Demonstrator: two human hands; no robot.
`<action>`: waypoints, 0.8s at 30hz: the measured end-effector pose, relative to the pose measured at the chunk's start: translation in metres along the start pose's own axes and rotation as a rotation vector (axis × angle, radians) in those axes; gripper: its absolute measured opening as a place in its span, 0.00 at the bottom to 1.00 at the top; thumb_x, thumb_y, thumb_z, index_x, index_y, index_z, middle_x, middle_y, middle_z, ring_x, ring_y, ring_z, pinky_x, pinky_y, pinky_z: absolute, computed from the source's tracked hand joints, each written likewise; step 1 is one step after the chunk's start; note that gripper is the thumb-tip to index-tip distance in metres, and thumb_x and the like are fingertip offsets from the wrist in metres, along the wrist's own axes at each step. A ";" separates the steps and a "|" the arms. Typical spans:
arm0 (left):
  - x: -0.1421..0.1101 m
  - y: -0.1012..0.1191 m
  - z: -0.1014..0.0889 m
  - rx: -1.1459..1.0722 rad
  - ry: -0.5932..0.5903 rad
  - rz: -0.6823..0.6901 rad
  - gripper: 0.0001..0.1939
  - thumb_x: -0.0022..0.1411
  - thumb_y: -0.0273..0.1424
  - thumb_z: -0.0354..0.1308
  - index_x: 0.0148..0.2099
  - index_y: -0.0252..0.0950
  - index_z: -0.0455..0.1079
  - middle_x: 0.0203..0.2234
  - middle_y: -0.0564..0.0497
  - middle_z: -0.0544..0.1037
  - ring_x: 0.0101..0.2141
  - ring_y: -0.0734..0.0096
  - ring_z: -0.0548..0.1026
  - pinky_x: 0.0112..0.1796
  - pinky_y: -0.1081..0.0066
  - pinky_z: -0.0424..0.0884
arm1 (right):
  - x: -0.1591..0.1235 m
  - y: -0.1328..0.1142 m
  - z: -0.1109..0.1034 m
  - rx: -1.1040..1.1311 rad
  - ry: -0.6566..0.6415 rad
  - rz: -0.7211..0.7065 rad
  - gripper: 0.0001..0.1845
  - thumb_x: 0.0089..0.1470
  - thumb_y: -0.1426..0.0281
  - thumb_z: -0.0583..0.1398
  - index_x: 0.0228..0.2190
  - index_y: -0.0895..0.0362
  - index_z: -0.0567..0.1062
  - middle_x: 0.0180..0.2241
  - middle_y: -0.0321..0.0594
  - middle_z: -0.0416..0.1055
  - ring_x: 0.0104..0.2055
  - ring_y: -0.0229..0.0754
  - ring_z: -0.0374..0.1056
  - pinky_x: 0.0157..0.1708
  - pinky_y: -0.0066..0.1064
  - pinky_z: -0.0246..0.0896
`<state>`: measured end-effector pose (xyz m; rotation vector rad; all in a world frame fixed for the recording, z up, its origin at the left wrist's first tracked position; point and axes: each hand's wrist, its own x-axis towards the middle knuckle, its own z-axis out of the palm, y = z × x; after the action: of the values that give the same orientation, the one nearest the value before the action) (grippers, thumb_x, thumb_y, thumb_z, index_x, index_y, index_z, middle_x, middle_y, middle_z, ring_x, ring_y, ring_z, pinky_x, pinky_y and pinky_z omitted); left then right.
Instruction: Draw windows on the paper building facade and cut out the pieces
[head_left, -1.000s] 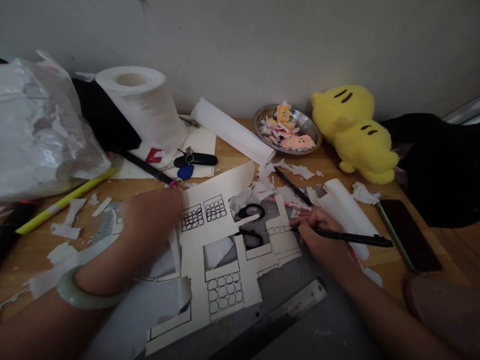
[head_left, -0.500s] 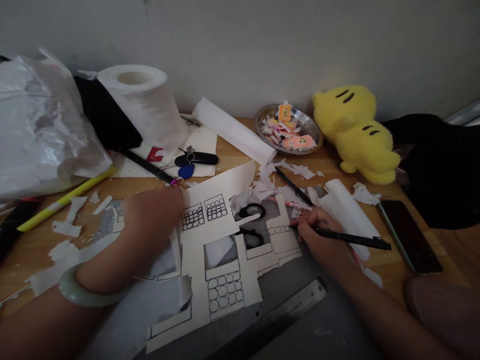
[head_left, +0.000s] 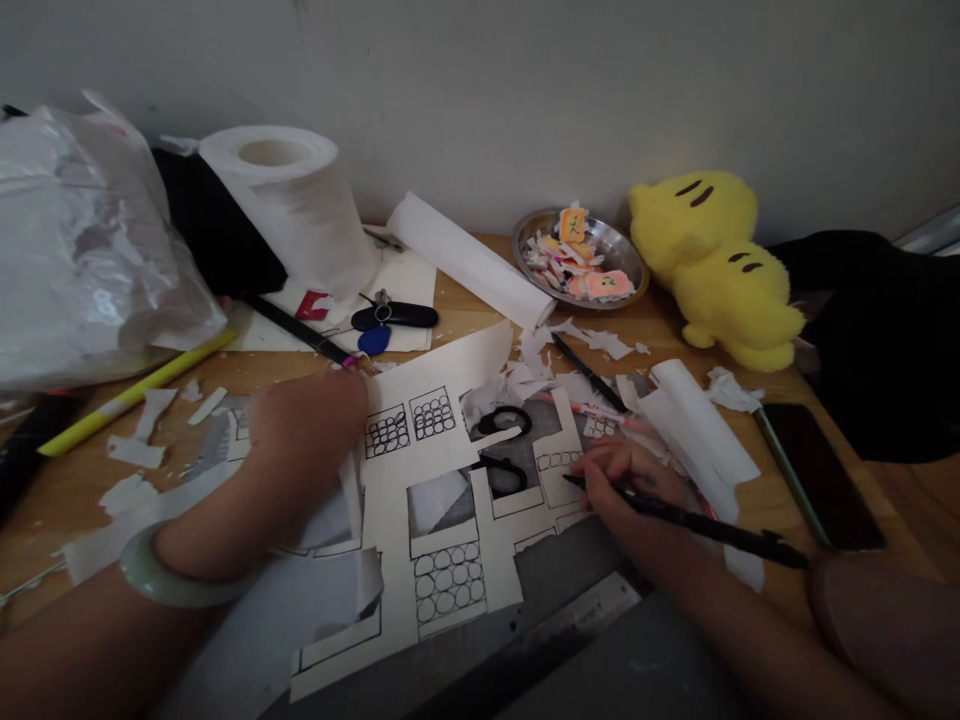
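My right hand [head_left: 626,480] is closed round a slim black pen [head_left: 697,520], its tip at a drawn box with a row of circles. That box is on a cut-out sheet of cream paper [head_left: 442,500], which carries several more boxes filled with black circles. My left hand [head_left: 311,430] rests at the sheet's left edge, its fingers mostly hidden behind the back of the hand. Black scissor handles [head_left: 506,470] show through the gaps in the paper. A metal ruler [head_left: 570,620] lies just in front of the sheet on a grey mat [head_left: 600,670].
Along the back stand a paper roll [head_left: 300,210], a steel bowl [head_left: 637,285] of small colourful pieces and a yellow plush toy [head_left: 712,260]. A phone [head_left: 825,480] lies at right, a plastic bag [head_left: 82,250] at left. Paper scraps [head_left: 139,440] litter the wooden table.
My right hand has moved the pen tip slightly left and down, below the row of circles, and the pen's rear end has dropped lower. My left hand stays in place.
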<state>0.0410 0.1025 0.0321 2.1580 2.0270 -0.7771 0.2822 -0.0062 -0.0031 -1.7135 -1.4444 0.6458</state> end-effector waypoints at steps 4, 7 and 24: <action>0.002 0.000 0.003 -0.002 -0.017 -0.021 0.17 0.60 0.20 0.41 0.43 0.28 0.70 0.38 0.38 0.76 0.40 0.47 0.74 0.34 0.61 0.69 | -0.002 -0.004 0.003 -0.037 -0.128 -0.066 0.13 0.43 0.72 0.56 0.16 0.52 0.57 0.26 0.37 0.72 0.34 0.44 0.69 0.36 0.37 0.62; 0.004 0.000 0.005 0.012 -0.008 -0.008 0.17 0.59 0.19 0.40 0.42 0.27 0.70 0.38 0.37 0.76 0.40 0.47 0.74 0.33 0.61 0.69 | 0.000 -0.002 0.004 -0.062 -0.144 -0.054 0.13 0.42 0.74 0.56 0.16 0.52 0.57 0.28 0.36 0.73 0.35 0.43 0.69 0.37 0.38 0.62; 0.006 0.000 0.006 -0.019 -0.004 -0.038 0.18 0.61 0.22 0.40 0.42 0.29 0.71 0.36 0.35 0.76 0.40 0.49 0.74 0.34 0.61 0.69 | 0.001 0.001 0.005 -0.106 -0.176 -0.138 0.13 0.43 0.74 0.57 0.16 0.52 0.57 0.26 0.36 0.72 0.34 0.42 0.68 0.37 0.36 0.60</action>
<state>0.0388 0.1053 0.0244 2.1130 2.0704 -0.7631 0.2789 -0.0038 -0.0067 -1.6519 -1.7311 0.6680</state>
